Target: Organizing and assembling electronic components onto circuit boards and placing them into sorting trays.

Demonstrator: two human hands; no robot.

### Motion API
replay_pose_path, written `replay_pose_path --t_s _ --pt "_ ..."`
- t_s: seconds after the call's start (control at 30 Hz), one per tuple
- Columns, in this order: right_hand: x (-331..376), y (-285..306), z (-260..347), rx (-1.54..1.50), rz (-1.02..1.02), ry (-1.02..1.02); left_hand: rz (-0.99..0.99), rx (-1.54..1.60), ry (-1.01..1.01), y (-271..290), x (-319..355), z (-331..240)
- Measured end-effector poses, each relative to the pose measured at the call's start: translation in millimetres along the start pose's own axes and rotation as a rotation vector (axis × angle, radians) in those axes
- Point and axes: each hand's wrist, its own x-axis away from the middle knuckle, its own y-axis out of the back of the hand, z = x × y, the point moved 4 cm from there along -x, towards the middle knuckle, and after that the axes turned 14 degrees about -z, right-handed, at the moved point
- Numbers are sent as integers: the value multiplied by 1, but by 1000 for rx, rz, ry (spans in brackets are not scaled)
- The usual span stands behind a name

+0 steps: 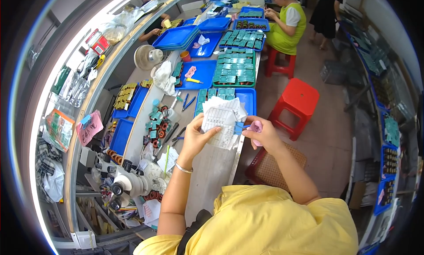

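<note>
My left hand [197,136] is closed on a stack of white paper slips [221,119] with printed tables, its thumb across the front. At the stack's right edge sits a blue binder clip [239,128], pinched by my right hand [264,133]. A curled pink paper [255,131] is also in the right hand, partly covered by the fingers. Behind the slips lies a blue tray of green parts [215,94]. Blue-handled pliers [188,102] rest on the bench to the left.
A microscope [129,183] stands at the bench's left side. Farther back are stacked blue trays [176,36], a fan [148,56] and a green tray of parts [234,66]. Red stools [295,103] stand on the right. A person in a green apron [289,28] sits at the far end.
</note>
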Motion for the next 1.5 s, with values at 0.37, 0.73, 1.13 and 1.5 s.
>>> replay_pose_path --t_s 0.37,0.73,1.13,1.5 --pt "-1 0 15 12 41 36 114 72 234 10 -3 6" --pt "-24 -20 30 411 9 273 -202 157 239 59 0 10" --pt "-156 -296 140 765 248 1450 -668 191 177 145 101 1" --pt "-261 -343 181 933 -61 1478 -771 187 304 139 111 33"
